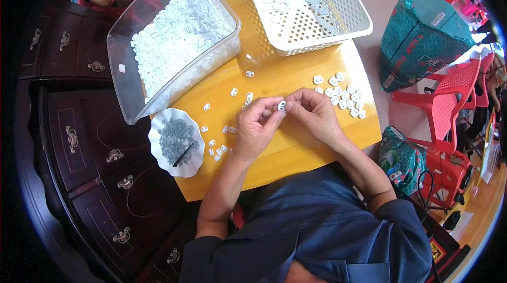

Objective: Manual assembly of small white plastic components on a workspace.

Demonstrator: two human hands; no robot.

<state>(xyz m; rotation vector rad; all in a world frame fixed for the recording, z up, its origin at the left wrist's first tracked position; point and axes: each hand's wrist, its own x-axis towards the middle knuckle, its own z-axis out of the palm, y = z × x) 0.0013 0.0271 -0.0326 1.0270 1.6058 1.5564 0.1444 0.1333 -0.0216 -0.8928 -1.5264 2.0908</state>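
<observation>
Over the yellow table point(296, 140), a small white plastic piece with dark holes point(281, 105) is pinched between the fingertips of my left hand point(254, 126) and my right hand point(315, 116). Both hands are closed on it, and the fingers partly cover it. Several similar white pieces with two holes point(234, 92) lie scattered around my left hand. To the right of my right hand is a cluster of white pieces point(343, 93). A white scalloped dish point(158, 151) at the left holds many small clear-grey parts point(176, 136) and a thin black tool point(183, 155).
A clear bin point(120, 93) heaped with white rings point(174, 37) stands at the back left. A white perforated basket point(317, 44) holding white and grey pieces sits at the far edge. Dark wooden drawers point(95, 172) flank the left; red chairs point(441, 106) and a green bag point(417, 29) the right.
</observation>
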